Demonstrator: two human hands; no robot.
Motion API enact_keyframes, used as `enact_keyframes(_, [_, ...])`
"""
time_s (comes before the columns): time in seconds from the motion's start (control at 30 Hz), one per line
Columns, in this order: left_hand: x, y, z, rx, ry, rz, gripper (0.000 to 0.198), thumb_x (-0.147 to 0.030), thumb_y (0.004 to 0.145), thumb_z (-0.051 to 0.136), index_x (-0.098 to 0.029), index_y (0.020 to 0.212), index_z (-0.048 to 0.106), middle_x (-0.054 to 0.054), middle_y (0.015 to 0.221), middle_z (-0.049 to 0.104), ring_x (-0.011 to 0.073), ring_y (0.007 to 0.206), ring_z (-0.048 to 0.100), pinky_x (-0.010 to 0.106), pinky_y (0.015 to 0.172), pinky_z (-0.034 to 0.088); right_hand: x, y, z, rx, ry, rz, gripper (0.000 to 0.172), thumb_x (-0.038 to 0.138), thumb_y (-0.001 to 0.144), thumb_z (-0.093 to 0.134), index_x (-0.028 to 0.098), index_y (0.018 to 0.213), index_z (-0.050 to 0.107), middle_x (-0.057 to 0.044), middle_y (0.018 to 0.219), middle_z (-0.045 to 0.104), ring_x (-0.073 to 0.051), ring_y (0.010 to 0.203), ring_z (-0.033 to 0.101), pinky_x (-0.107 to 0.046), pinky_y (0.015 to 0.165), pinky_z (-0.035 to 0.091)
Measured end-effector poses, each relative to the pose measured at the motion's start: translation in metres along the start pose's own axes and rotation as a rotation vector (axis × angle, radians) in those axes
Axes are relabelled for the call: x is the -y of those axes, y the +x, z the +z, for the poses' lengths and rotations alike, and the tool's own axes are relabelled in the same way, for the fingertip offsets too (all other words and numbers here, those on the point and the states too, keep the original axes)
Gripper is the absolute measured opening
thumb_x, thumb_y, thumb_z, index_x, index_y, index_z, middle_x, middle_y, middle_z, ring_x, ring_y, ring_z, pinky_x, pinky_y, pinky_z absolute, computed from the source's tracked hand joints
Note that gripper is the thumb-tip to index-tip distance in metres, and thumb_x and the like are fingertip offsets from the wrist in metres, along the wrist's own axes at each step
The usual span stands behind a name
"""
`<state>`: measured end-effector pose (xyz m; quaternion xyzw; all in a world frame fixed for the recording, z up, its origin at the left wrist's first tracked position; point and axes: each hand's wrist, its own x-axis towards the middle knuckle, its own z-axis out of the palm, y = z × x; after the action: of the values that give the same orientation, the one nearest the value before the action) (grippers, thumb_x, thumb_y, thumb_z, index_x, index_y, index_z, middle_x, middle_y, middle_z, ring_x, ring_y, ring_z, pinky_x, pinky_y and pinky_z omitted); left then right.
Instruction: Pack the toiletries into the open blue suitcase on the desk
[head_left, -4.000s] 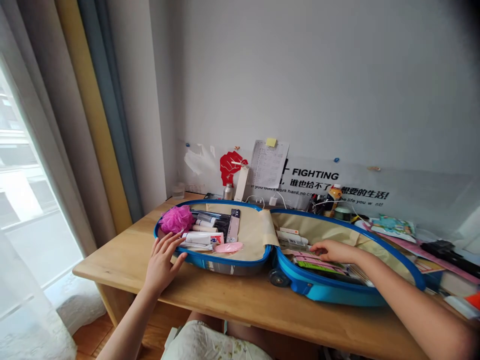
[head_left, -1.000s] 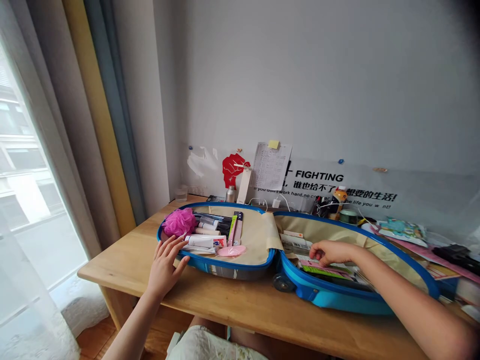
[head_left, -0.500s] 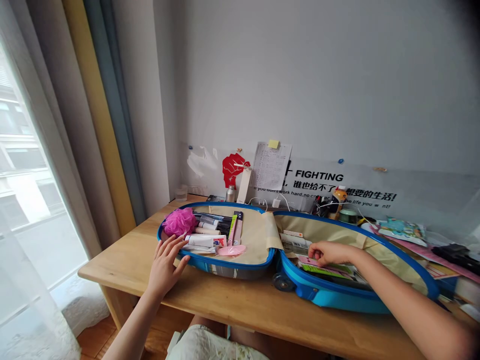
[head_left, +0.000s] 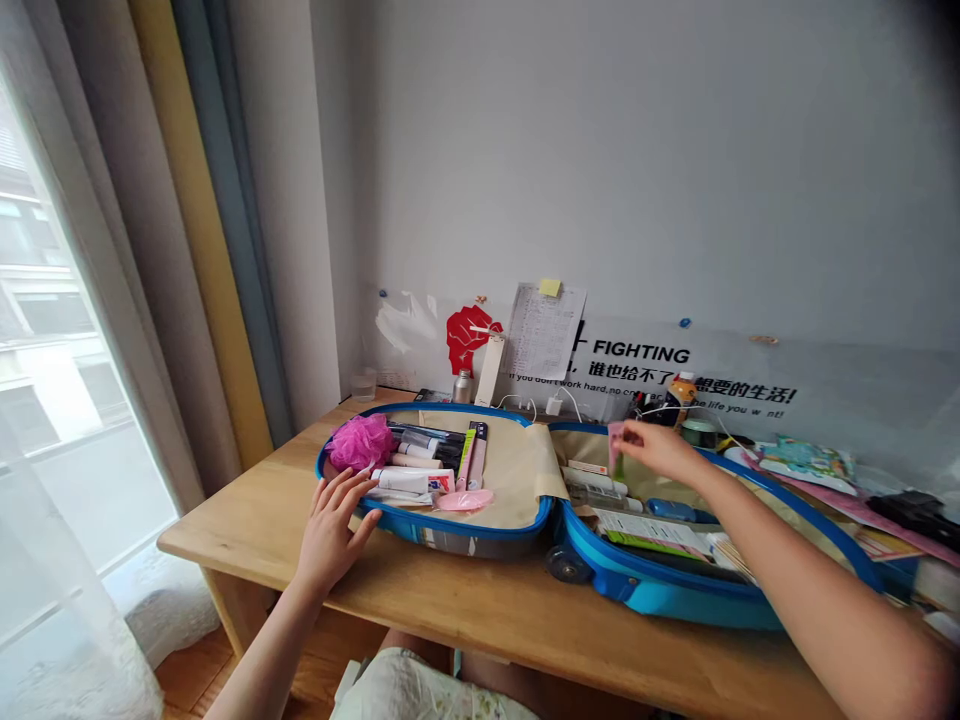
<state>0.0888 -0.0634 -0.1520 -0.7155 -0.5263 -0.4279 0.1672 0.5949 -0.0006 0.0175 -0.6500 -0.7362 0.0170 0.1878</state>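
An opened blue suitcase lies with its two halves side by side. My left hand rests with spread fingers on the near rim of the left half, beside a pink bath puff. That half also holds a toothpaste tube, a pink oval item and a green-and-pink packet. Raised over the right half, my right hand pinches a slim pink-and-green packet, partly covered by the fingers. Below it lie a white tube, a blue bottle and a white-and-green package.
The suitcase stands on a wooden table against a wall. Behind it are a clear cup, a metal bottle, a white upright stand and an orange bottle. Packets and a black object crowd the right side.
My right hand has lifted the slim pink-and-green packet up from the right half's contents, uncovering the blue bottle and white-and-green package. My left hand stays put.
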Motion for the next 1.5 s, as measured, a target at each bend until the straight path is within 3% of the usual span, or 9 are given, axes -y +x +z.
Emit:
enact_keyframes(0.07, [0.000, 0.000, 0.000, -0.001, 0.002, 0.003, 0.037, -0.045, 0.094, 0.047, -0.026, 0.119, 0.067, 0.008, 0.125, 0.068, 0.0304, 0.127, 0.054, 0.052, 0.112, 0.035, 0.016, 0.017, -0.003, -0.091, 0.138, 0.057, 0.030, 0.048, 0.086, 0.054, 0.020, 0.090, 0.066, -0.007, 0.085, 0.072, -0.021, 0.079, 0.068, -0.031, 0.069, 0.052])
enact_keyframes(0.17, [0.000, 0.000, 0.000, -0.005, 0.005, 0.011, 0.037, -0.045, 0.094, 0.047, -0.026, 0.119, 0.066, 0.008, 0.125, 0.068, 0.0305, 0.127, 0.054, 0.052, 0.111, 0.035, 0.053, 0.040, 0.009, -0.091, 0.354, 0.106, 0.030, 0.042, 0.096, 0.046, 0.018, 0.101, 0.064, -0.007, 0.087, 0.071, -0.016, 0.078, 0.068, -0.027, 0.072, 0.055])
enact_keyframes(0.27, [0.000, 0.000, 0.000, -0.013, 0.011, 0.026, 0.036, -0.044, 0.095, 0.047, -0.025, 0.120, 0.066, 0.008, 0.125, 0.068, 0.0307, 0.126, 0.054, 0.052, 0.110, 0.036, 0.097, 0.057, 0.035, 0.024, 0.489, 0.131, 0.029, 0.040, 0.097, 0.050, 0.016, 0.108, 0.063, -0.005, 0.091, 0.069, -0.012, 0.078, 0.066, -0.028, 0.073, 0.056])
enact_keyframes(0.37, [0.000, 0.000, 0.000, -0.014, 0.016, 0.035, 0.036, -0.043, 0.095, 0.048, -0.025, 0.120, 0.065, 0.008, 0.125, 0.068, 0.0309, 0.125, 0.055, 0.052, 0.109, 0.037, 0.134, 0.068, 0.064, 0.159, 0.535, 0.163, 0.033, 0.041, 0.094, 0.057, 0.015, 0.114, 0.061, -0.005, 0.106, 0.066, -0.014, 0.089, 0.065, -0.034, 0.078, 0.057])
enact_keyframes(0.53, [0.001, 0.000, 0.000, 0.000, 0.011, 0.030, 0.035, -0.043, 0.095, 0.048, -0.026, 0.121, 0.065, 0.008, 0.126, 0.068, 0.0305, 0.126, 0.054, 0.052, 0.111, 0.035, 0.166, 0.079, 0.100, 0.327, 0.494, 0.217, 0.035, 0.040, 0.093, 0.058, 0.017, 0.120, 0.059, -0.007, 0.118, 0.063, -0.017, 0.100, 0.064, -0.038, 0.086, 0.056])
enact_keyframes(0.8, [0.001, 0.000, 0.001, 0.008, 0.005, 0.015, 0.036, -0.043, 0.094, 0.049, -0.026, 0.121, 0.065, 0.008, 0.126, 0.067, 0.0305, 0.127, 0.054, 0.053, 0.113, 0.033, 0.174, 0.077, 0.124, 0.444, 0.326, 0.240, 0.035, 0.040, 0.094, 0.058, 0.018, 0.120, 0.060, -0.008, 0.120, 0.063, -0.018, 0.102, 0.063, -0.040, 0.088, 0.055])
enact_keyframes(1.2, [0.000, -0.001, 0.001, 0.001, 0.000, 0.012, 0.035, -0.042, 0.094, 0.049, -0.026, 0.120, 0.065, 0.007, 0.125, 0.068, 0.0305, 0.127, 0.054, 0.053, 0.112, 0.034, 0.174, 0.076, 0.128, 0.419, 0.214, 0.243, 0.034, 0.042, 0.094, 0.056, 0.018, 0.119, 0.061, -0.008, 0.121, 0.063, -0.018, 0.102, 0.063, -0.039, 0.089, 0.055])
enact_keyframes(1.37, [-0.001, 0.000, 0.000, 0.005, -0.005, 0.000, 0.035, -0.042, 0.094, 0.049, -0.026, 0.119, 0.066, 0.007, 0.124, 0.068, 0.0304, 0.126, 0.054, 0.053, 0.112, 0.034, 0.169, 0.077, 0.113, 0.350, 0.257, 0.233, 0.035, 0.042, 0.094, 0.057, 0.018, 0.120, 0.060, -0.008, 0.120, 0.063, -0.018, 0.102, 0.063, -0.039, 0.088, 0.055])
enact_keyframes(1.5, [-0.002, 0.000, 0.000, 0.014, -0.009, -0.009, 0.035, -0.043, 0.093, 0.049, -0.026, 0.118, 0.067, 0.008, 0.123, 0.069, 0.0296, 0.126, 0.054, 0.052, 0.113, 0.033, 0.151, 0.077, 0.075, 0.262, 0.319, 0.172, 0.035, 0.042, 0.094, 0.056, 0.017, 0.118, 0.060, -0.007, 0.114, 0.064, -0.016, 0.096, 0.064, -0.037, 0.083, 0.056])
